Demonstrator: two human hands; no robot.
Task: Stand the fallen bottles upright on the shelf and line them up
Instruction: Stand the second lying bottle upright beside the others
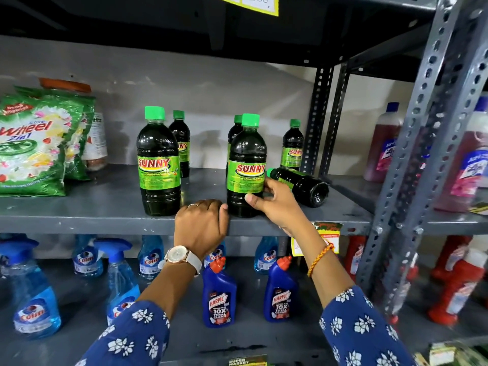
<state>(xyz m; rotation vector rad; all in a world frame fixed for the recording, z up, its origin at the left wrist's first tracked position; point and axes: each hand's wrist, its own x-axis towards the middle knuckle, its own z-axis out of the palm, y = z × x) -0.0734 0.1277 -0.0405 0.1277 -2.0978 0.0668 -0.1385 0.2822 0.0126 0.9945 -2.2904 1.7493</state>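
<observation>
Dark bottles with green caps and green SUNNY labels stand on the grey shelf point(105, 199). My right hand point(274, 204) grips the lower part of the upright front bottle point(247, 165) near the shelf edge. My left hand point(200, 223) rests curled on the shelf's front edge, its knuckles just left of that bottle's base. Another front bottle point(158, 165) stands upright to the left. Behind stand three more: one point(181, 138) at left, one point(235, 130) partly hidden, one point(292, 146) at right. One bottle point(301, 184) lies on its side, cap pointing left, just behind my right hand.
Green Wheel detergent bags point(34, 143) lean at the shelf's left. Grey slotted uprights point(427, 128) stand to the right, with pink bottles point(383, 143) beyond. Below are blue Colin spray bottles point(34, 294), blue Harpic bottles point(219, 297) and red bottles point(459, 283).
</observation>
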